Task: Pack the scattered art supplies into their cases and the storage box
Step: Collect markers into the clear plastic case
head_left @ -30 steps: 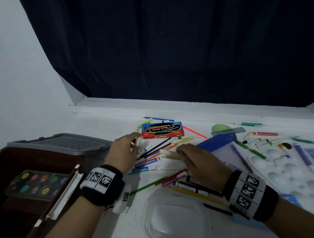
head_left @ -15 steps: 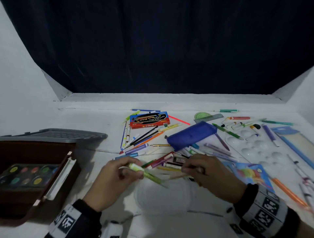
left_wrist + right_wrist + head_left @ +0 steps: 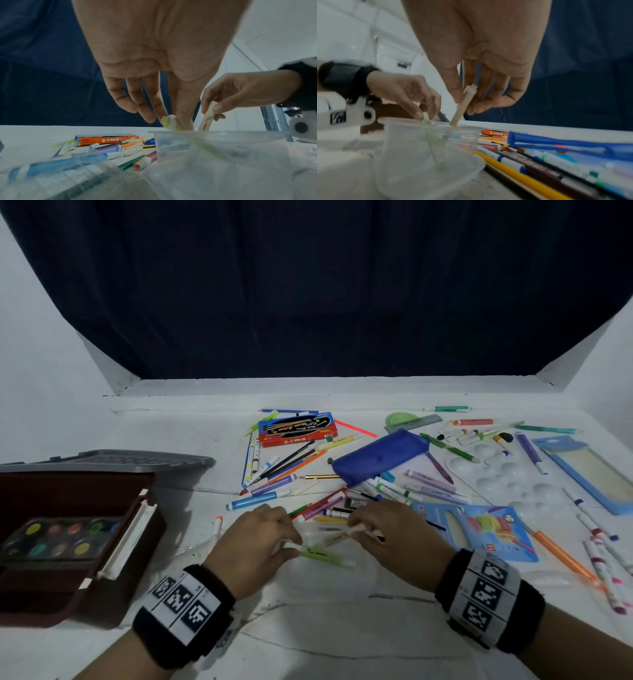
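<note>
My left hand [image 3: 291, 544] pinches a light green marker [image 3: 318, 555] by its white cap end. My right hand [image 3: 352, 530] pinches a beige marker [image 3: 337, 538]. Both hands hover over a clear plastic tub [image 3: 223, 155] at the table's near edge. In the left wrist view the green marker [image 3: 169, 121] and the beige marker [image 3: 207, 119] point down into the tub. The right wrist view shows the beige marker [image 3: 464, 106] crossing the tub's rim [image 3: 412, 120], with the green marker's tip low inside. A heap of loose markers and pencils [image 3: 308, 491] lies just beyond the hands.
A dark red case [image 3: 78, 594] holding a watercolour palette [image 3: 58, 539] sits at the left, a grey lid [image 3: 113, 462] behind it. Farther back lie a red pencil box [image 3: 296, 429] and a blue pouch [image 3: 380, 457]. A white mixing palette [image 3: 507, 474] and blue packaging [image 3: 476, 529] lie right.
Both hands drew back from the pile toward me, each with a marker. They now hold the markers lower, tips down inside the clear tub.
</note>
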`<state>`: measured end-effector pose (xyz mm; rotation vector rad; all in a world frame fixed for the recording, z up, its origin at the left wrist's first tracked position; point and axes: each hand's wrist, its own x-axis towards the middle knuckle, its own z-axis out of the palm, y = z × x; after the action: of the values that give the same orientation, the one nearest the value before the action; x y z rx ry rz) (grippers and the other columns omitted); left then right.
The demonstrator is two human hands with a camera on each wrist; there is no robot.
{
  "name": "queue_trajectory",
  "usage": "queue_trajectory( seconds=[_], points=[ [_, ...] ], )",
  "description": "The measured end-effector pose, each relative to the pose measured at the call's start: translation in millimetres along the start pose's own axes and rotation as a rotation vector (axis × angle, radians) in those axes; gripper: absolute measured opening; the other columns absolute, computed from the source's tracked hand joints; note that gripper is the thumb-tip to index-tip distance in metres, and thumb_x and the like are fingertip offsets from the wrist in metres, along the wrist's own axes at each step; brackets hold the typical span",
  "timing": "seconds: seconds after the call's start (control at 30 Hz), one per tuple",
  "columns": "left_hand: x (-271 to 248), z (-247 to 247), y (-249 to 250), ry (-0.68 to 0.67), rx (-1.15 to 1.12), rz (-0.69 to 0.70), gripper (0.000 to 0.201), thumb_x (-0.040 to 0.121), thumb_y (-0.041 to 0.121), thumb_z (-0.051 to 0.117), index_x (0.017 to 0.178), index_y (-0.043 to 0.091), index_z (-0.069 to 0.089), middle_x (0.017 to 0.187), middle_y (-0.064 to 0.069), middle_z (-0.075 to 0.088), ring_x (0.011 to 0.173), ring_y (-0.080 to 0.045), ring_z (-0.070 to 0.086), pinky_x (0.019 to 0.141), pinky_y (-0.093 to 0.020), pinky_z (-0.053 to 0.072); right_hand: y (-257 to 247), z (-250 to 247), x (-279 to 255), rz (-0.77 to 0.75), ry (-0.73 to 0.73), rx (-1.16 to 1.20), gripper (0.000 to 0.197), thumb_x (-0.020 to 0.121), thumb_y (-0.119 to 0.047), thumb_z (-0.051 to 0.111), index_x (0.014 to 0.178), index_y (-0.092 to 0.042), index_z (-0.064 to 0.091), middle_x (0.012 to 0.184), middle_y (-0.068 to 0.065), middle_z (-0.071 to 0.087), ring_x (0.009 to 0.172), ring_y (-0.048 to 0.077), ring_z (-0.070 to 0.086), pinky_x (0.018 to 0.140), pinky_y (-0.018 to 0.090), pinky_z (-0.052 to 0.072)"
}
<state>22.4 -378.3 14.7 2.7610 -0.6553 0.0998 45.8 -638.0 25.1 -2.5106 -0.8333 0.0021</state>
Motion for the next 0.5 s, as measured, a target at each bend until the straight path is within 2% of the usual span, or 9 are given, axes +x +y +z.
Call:
queue_trajectory(
  seconds=[0.1,0.23,0.3,0.4,0.47,0.5],
  points=[
    [8,-1,6,-0.068,0.108,0.007,0.023,0.088,0.047,0.066,0.107,0.036,0.073,0.104,0.015,0.068,0.101,-0.013,0.058,0.085,-0.034,0.044,2,4,6,-0.097,-0.071,-0.213,0.021,0.097,-0.041,0.052,0.108,-0.03,0.065,0.102,-0.01,0.065,0.1,0.013,0.051,0.084,0.033,0.039],
    [18,0,14,-0.18,0.255,-0.014,0.03,0.092,0.049,0.059,0.118,0.037,0.068,0.115,0.014,0.067,0.111,-0.013,0.051,0.091,-0.033,0.036,5,11,14,-0.202,-0.071,-0.406,0.009,0.084,-0.038,0.069,0.088,-0.031,0.072,0.086,-0.013,0.068,0.091,0.019,0.057,0.073,0.037,0.041],
    [22,2,17,-0.203,0.292,-0.014,0.03,0.093,0.048,0.058,0.12,0.037,0.067,0.115,0.013,0.067,0.109,-0.014,0.051,0.091,-0.033,0.035,8,15,18,-0.205,-0.086,-0.479,0.007,0.081,-0.038,0.073,0.083,-0.031,0.073,0.082,-0.014,0.068,0.093,0.019,0.057,0.081,0.044,0.043],
    [25,6,19,-0.232,0.308,-0.037,0.03,0.092,0.048,0.059,0.118,0.036,0.068,0.11,0.012,0.068,0.104,-0.014,0.05,0.087,-0.032,0.034,9,21,20,-0.214,-0.112,-0.527,0.006,0.074,-0.031,0.08,0.078,-0.033,0.076,0.074,-0.014,0.069,0.097,0.019,0.059,0.097,0.058,0.034],
    [25,9,19,-0.235,0.309,-0.059,0.03,0.092,0.048,0.059,0.116,0.035,0.069,0.108,0.011,0.068,0.102,-0.014,0.049,0.085,-0.031,0.034,10,25,23,-0.222,-0.165,-0.541,0.009,0.076,-0.026,0.078,0.082,-0.032,0.077,0.078,-0.012,0.07,0.099,0.02,0.06,0.101,0.061,0.034],
    [25,10,19,-0.233,0.308,-0.064,0.029,0.091,0.048,0.06,0.115,0.034,0.069,0.108,0.011,0.068,0.101,-0.014,0.049,0.084,-0.031,0.034,11,26,26,-0.221,-0.194,-0.535,0.011,0.081,-0.024,0.073,0.088,-0.032,0.077,0.082,-0.01,0.07,0.099,0.02,0.06,0.101,0.058,0.037]
  ],
)
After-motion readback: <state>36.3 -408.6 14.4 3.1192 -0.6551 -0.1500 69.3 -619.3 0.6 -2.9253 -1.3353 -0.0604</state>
